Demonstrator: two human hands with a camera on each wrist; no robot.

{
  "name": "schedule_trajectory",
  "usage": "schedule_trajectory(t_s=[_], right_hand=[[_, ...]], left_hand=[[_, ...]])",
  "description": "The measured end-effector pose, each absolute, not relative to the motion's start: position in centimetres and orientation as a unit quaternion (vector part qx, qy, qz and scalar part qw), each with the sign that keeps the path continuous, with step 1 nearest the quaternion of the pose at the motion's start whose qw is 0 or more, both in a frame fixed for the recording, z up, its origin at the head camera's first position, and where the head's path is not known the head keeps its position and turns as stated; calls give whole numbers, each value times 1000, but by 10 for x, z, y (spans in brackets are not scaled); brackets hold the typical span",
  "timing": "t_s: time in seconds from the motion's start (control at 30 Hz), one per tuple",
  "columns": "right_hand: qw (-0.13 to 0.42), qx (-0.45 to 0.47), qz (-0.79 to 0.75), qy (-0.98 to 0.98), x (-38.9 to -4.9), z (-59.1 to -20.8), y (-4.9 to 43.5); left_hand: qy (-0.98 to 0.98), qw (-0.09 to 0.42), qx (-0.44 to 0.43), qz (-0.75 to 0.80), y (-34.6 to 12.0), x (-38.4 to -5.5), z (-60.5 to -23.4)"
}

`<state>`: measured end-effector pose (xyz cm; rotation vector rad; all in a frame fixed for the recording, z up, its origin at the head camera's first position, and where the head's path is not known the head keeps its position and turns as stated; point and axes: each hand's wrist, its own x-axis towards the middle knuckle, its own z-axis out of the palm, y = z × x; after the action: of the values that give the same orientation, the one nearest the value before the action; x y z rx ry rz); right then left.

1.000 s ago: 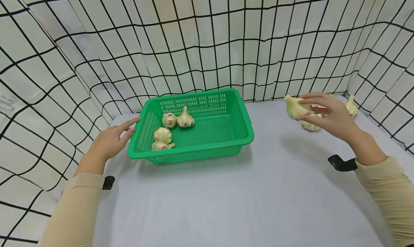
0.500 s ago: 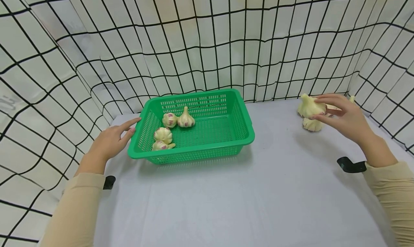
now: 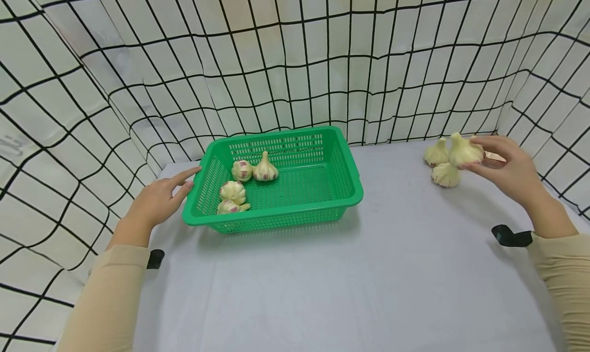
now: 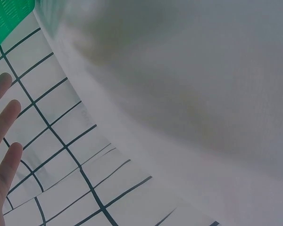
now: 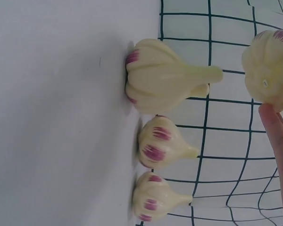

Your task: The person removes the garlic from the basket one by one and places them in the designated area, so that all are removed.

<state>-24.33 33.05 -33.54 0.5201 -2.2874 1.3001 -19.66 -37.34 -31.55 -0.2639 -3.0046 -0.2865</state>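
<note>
My right hand pinches a pale garlic bulb between thumb and fingers, its stem pointing up. In the right wrist view that held bulb shows at the upper right, at a fingertip. Close by on the table stand two more bulbs, a rear garlic bulb and a front garlic bulb; another is partly hidden behind the hand. My left hand touches the left rim of a green plastic basket with its fingers extended. Inside the basket, several purple-marked garlic bulbs lie toward the left.
A white-covered table carries everything. Black netting over white sheeting rises behind the basket and along both sides. Three garlic bulbs stand in a row beside the netting in the right wrist view, including one large bulb.
My right hand has moved to the right with the garlic bulb in it, uncovering bulbs on the table. The left hand and the basket have stayed in place.
</note>
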Motion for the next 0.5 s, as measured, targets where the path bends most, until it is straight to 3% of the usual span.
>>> schedule_trajectory(t_s=[0.5], right_hand=[[177,100,429,-880,-241,-346,354]], left_hand=[[-991,51,-86,-92,-373,-197,-315]])
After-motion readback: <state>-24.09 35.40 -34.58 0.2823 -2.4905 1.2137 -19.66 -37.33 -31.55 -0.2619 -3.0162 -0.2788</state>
